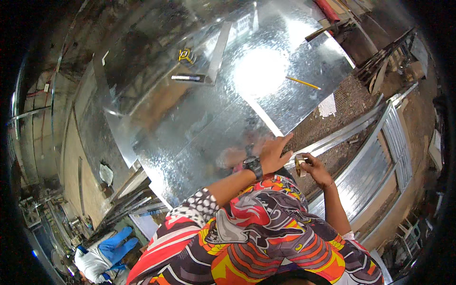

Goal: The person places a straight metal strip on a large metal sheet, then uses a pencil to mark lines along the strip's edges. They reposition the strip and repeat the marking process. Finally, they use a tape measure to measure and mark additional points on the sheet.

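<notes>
A shiny sheet of galvanized metal point(190, 128) lies in front of me on the work surface. My left hand point(274, 156), with a black watch on its wrist, is at the sheet's near edge, fingers stretched out and nothing in them. Beside it, just past that edge, my right hand point(315, 170) pinches a small yellowish and white object point(299, 165); its kind is too small to make out. Farther off on the metal are a yellow pencil point(303, 82), a try square point(219, 54) with a dark handle, and a yellow-and-black object point(186, 55).
Metal framing with corrugated strips point(396, 137) stands at the right, near a stack of scrap boards point(384, 71). A red cylinder point(327, 10) lies at the far right. Low at the left, another person point(102, 256) in blue trousers is near machinery. A brown panel point(78, 180) leans at the left.
</notes>
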{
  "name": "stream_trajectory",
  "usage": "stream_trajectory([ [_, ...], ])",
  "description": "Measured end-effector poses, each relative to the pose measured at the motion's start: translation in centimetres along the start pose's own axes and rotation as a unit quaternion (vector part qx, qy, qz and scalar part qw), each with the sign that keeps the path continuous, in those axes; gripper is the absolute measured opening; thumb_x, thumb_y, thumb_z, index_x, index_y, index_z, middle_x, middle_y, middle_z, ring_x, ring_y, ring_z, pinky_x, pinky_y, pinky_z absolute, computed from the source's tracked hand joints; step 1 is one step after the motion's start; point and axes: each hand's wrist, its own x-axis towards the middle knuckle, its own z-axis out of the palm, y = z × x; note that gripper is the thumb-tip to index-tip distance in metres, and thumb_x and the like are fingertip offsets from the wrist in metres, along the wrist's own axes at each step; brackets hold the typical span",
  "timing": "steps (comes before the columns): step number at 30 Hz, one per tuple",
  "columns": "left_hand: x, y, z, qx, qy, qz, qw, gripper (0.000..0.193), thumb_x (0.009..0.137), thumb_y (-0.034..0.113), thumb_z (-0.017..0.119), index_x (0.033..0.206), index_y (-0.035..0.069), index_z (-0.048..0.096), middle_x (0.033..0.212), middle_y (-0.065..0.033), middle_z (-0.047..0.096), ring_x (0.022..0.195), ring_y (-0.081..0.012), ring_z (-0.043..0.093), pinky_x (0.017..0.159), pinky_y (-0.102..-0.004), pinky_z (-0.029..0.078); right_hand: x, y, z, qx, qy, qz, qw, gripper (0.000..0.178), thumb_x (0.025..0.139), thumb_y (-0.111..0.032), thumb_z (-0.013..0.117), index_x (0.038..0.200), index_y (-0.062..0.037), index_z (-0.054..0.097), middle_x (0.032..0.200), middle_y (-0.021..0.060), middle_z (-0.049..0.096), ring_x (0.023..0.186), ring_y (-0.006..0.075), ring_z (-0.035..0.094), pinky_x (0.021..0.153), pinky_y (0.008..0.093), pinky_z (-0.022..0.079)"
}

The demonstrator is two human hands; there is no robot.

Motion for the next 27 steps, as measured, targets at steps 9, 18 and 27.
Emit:
stream_trajectory([
  [9,-7.8,-2.5,-3.6,-0.251,0.057,-0.108,0.960,0.028,0.094,0.024,0.077,0.100,-0.004,0.075,0.091,-0.0075,0.074,0.082,-0.0133,0.066,0.074,-0.0315,0.053,-1.1,-9.4,9.7,-0.042,-0.111,-0.100,0.988,0.057,0.099,-0.003,0.064,0.154,-0.0046,0.047,0.141,0.0080,0.060,0.127,0.0170,0.056,0.109,0.0343,0.045],
  [18,-8.3,-5.1,-7.4,-0.366,0.041,-0.111,0.923,0.018,0.096,0.017,0.075,0.102,0.000,0.076,0.089,-0.0011,0.072,0.082,-0.0071,0.062,0.071,-0.0262,0.051,0.6,-8.4,13.1,-0.057,-0.119,-0.165,0.977,0.063,0.100,-0.007,0.058,0.160,-0.0086,0.039,0.143,0.0107,0.060,0.125,0.0185,0.056,0.107,0.0351,0.045],
  [27,-7.2,-5.0,-8.9,-0.287,0.019,-0.083,0.954,0.016,0.093,0.012,0.077,0.102,-0.001,0.077,0.090,-0.0027,0.075,0.082,-0.0070,0.065,0.071,-0.0252,0.052,-0.3,-8.9,13.8,-0.120,-0.066,-0.163,0.977,0.073,0.095,-0.007,0.060,0.163,-0.0139,0.037,0.136,0.0187,0.067,0.115,0.0221,0.065,0.102,0.0373,0.048],
])
